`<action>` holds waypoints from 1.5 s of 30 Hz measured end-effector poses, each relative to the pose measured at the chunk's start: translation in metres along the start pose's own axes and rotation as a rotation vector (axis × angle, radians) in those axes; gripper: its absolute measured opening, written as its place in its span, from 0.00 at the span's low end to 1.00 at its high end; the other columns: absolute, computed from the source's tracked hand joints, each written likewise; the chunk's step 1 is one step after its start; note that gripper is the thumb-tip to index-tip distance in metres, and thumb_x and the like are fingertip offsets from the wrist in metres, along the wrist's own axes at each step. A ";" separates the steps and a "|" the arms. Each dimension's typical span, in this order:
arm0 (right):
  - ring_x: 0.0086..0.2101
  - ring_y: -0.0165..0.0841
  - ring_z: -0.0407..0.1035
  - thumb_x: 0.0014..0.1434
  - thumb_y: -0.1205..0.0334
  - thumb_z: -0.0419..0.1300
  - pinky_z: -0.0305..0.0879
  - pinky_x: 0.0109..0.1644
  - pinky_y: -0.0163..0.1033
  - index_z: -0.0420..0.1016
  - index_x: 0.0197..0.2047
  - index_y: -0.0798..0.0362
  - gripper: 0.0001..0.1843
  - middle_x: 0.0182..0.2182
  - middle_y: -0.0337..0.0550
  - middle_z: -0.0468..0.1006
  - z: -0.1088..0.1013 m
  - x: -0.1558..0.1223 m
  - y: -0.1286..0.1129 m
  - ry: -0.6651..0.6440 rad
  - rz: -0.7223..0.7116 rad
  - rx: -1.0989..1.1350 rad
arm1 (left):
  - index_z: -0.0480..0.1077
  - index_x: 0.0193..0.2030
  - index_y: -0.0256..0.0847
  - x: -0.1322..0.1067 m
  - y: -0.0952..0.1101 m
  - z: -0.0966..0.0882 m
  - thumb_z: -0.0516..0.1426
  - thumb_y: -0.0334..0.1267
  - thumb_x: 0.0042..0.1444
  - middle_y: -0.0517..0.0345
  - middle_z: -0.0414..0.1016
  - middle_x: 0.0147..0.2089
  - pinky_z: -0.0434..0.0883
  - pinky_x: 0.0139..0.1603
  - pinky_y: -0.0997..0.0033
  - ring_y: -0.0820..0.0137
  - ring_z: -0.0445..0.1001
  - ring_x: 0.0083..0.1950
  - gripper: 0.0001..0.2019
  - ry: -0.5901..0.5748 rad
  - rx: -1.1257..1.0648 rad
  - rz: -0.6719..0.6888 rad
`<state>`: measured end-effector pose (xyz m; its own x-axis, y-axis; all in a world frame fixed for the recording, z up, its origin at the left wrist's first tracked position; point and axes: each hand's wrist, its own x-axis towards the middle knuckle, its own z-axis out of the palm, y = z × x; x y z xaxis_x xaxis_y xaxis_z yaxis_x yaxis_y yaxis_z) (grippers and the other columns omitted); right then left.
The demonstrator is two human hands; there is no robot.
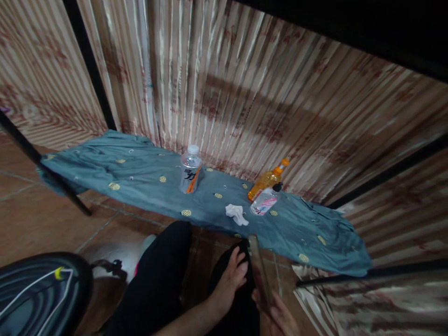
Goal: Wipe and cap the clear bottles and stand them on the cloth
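Note:
My right hand (279, 316) grips a flat, dark slab that looks like a smartphone (259, 270), seen almost edge-on. Its screen side cannot be made out. Just left of the phone, above my right thigh, my left hand (234, 274) is open, fingers loosely bent and holding nothing. Beyond the hands, a crumpled white tissue (237, 214) lies on a narrow surface draped in blue-green cloth (154, 191). Behind the tissue to the right stand a clear bottle with a black cap (264, 201) and an orange bottle (264, 182).
A clear bottle with a white cap (191, 170) stands further left on the cloth. Black metal posts (89, 65) flank the surface, with a striped curtain (217, 93) behind. At lower left is a black padded seat (42, 294) with a white cable on it.

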<state>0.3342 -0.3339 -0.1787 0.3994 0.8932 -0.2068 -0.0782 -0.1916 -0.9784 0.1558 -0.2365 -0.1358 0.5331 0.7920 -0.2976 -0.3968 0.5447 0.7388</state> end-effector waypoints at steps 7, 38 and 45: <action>0.55 0.48 0.73 0.48 0.56 0.71 0.70 0.61 0.53 0.69 0.65 0.45 0.40 0.57 0.47 0.77 0.126 -0.042 -0.034 -0.146 -0.220 -0.490 | 0.71 0.60 0.37 -0.047 0.044 -0.051 0.61 0.60 0.52 0.45 0.79 0.55 0.68 0.64 0.52 0.51 0.74 0.60 0.36 0.173 -0.333 0.083; 0.52 0.50 0.75 0.66 0.39 0.46 0.74 0.54 0.53 0.79 0.54 0.53 0.32 0.51 0.56 0.80 0.019 -0.076 0.016 0.252 -0.302 -0.938 | 0.69 0.63 0.32 -0.022 0.078 -0.101 0.54 0.50 0.64 0.43 0.83 0.50 0.73 0.60 0.50 0.50 0.80 0.54 0.28 0.134 -0.420 0.009; 0.47 0.45 0.77 0.61 0.36 0.54 0.74 0.52 0.49 0.74 0.59 0.54 0.35 0.51 0.56 0.80 0.071 -0.030 -0.040 0.212 -0.203 -0.612 | 0.70 0.63 0.33 -0.014 0.072 -0.098 0.56 0.49 0.63 0.45 0.82 0.51 0.73 0.60 0.52 0.51 0.80 0.55 0.27 0.153 -0.404 0.008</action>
<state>0.2602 -0.3238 -0.1343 0.5270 0.8485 0.0480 0.5236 -0.2797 -0.8048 0.0466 -0.1811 -0.1372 0.4244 0.8117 -0.4014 -0.6772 0.5788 0.4543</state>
